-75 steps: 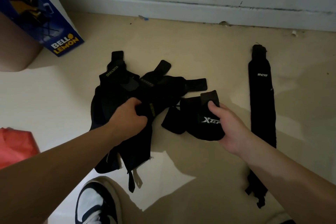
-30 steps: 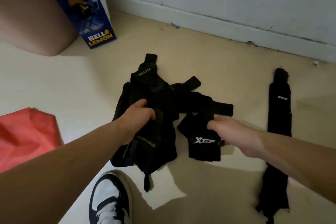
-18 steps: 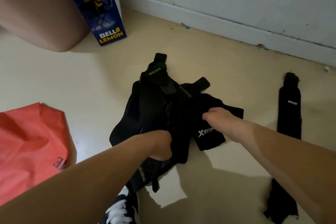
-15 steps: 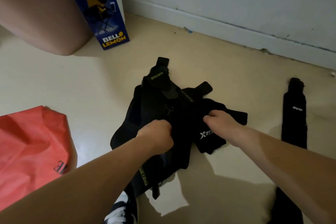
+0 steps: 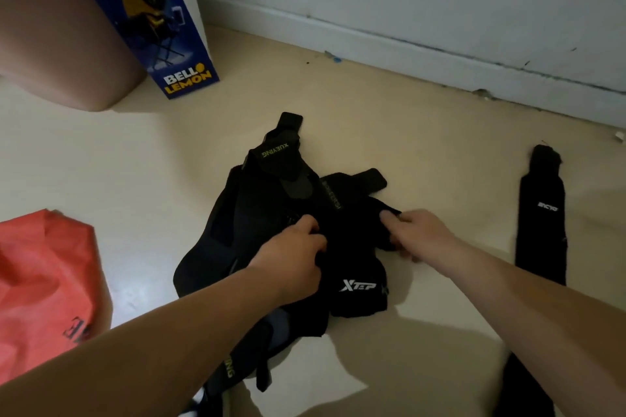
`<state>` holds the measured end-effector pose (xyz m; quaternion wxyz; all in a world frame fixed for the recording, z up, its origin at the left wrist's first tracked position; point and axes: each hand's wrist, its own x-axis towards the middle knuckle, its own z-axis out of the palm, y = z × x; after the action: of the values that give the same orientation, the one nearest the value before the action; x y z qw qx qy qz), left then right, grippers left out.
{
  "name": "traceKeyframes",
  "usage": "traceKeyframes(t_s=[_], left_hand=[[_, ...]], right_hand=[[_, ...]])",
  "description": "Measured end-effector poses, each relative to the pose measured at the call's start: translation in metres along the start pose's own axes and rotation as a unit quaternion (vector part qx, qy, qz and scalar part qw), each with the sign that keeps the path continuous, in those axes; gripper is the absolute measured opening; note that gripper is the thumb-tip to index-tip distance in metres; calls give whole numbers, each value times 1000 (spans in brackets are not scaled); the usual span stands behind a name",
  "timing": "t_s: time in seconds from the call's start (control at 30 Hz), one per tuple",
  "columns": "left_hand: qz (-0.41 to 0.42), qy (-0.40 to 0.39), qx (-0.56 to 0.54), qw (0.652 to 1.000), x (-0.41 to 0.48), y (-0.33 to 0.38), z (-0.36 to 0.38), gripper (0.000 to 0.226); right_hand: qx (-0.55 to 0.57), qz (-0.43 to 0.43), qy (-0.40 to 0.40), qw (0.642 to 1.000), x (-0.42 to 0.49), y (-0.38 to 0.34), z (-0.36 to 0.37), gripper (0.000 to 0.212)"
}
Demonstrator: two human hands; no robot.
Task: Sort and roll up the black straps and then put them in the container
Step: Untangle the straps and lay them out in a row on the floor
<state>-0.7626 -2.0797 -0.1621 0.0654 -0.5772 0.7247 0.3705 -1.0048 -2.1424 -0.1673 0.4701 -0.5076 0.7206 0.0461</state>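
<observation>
Pile of black straps [image 5: 271,230] sits tangled on the cream floor [image 5: 440,145], center of view. The left hand [image 5: 291,257] is in the middle of the pile, fingers curled and gripping a fold of black fabric. The right hand [image 5: 420,234] is at the pile's right edge, thumb on top and fingers curled under, pinching black fabric there. I cannot tell whether that piece belongs to the XTEP strap [image 5: 359,288], which lies just near of it with its white logo up. The 2 hands are close together but not touching.

XUEYING strap [image 5: 277,159] sticks out at the pile's far side, tab pointing away. Another tab [image 5: 369,178] pokes out to the far right. A second XUEYING print shows on a strap [image 5: 230,366] trailing near, under the left forearm.

1 long strap [image 5: 542,220] lies flat and straight at right, well apart from the pile, running near to far. Its near end is hidden by the right forearm.

Red bag [image 5: 44,281] is at the left edge, crumpled. Blue BELLO LEMON box [image 5: 152,27] stands far left, with a tan round bin [image 5: 61,44] just beside it on the left. White baseboard [image 5: 406,54] runs along the far side. Shoe toe [image 5: 200,406] at the bottom edge — mostly hidden.
</observation>
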Motion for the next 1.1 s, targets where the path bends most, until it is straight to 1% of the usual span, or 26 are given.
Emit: traceKeyframes(t_s=[0.03,0.07,0.1,0.13,0.17,0.23,0.3,0.33,0.37,0.4,0.43,0.47,0.5,0.57,0.6,0.63,0.67,0.7,0.73,0.8,0.83,0.87,0.9,0.93,0.97,1.1], left_hand=[[-19,21,4,1000,-2,-3,-1,29],[-40,50,-7,998,-4,-6,-3,25],[-57,76,-16,995,-6,-9,-6,22],[-70,97,-8,993,-7,-12,-10,22],[-75,108,31,991,-7,-13,-14,26],[-61,125,163,977,-7,-12,-16,57],[31,159,230,960,-7,-2,-15,91],[101,144,247,953,-7,5,-10,99],[167,96,269,944,-6,12,-3,99],[212,27,290,933,-6,19,7,95],[237,-29,309,921,-4,25,17,88],[247,-54,314,915,-1,27,23,80],[240,-58,298,922,2,27,25,73],[211,-20,193,958,7,22,21,66],[192,13,79,978,7,21,15,62],[153,39,-64,985,4,21,6,55],[99,62,-209,971,1,22,-2,49],[41,84,-334,938,-3,26,-12,44],[-21,114,-440,890,-4,30,-21,39],[-140,144,-602,773,-2,27,-35,26],[-181,132,-672,706,0,22,-40,25],[-203,113,-723,651,-1,18,-45,33],[-216,94,-749,620,-4,11,-46,42],[-219,78,-759,608,-6,7,-46,50],[-220,68,-758,610,-8,3,-44,54],[-204,58,-744,634,-11,-2,-37,61]], right_hand=[[-50,-27,66,996,5,3,-6,32],[-87,-46,98,990,8,4,-10,26],[-125,-51,89,987,10,6,-11,37],[-155,-56,62,984,12,8,-9,56],[-173,-49,37,983,11,8,-5,69],[-188,-51,29,980,9,11,8,73],[-208,-56,70,974,12,17,18,62],[-215,-55,91,971,12,18,19,53],[-201,-49,97,974,13,19,18,44],[-149,-43,90,984,15,20,17,36],[-70,-34,68,995,16,19,16,30],[15,-23,45,999,16,18,15,26],[85,-14,30,996,14,14,12,23],[194,1,6,981,7,3,5,20],[239,2,-20,971,2,-5,-2,19],[275,-4,-54,960,-2,-13,-8,19],[309,-13,-89,947,-5,-20,-15,21],[352,-18,-119,928,-6,-25,-21,25],[408,-16,-147,901,-8,-29,-26,30],[508,-20,-186,841,-9,-36,-33,39],[512,-30,-184,839,-9,-40,-33,38],[487,-36,-161,858,-7,-44,-30,33],[451,-39,-124,883,-4,-47,-27,26],[416,-33,-87,905,-4,-51,-25,21],[391,-24,-57,918,-3,-53,-23,20],[347,-31,-23,937,-3,-55,-24,33]])
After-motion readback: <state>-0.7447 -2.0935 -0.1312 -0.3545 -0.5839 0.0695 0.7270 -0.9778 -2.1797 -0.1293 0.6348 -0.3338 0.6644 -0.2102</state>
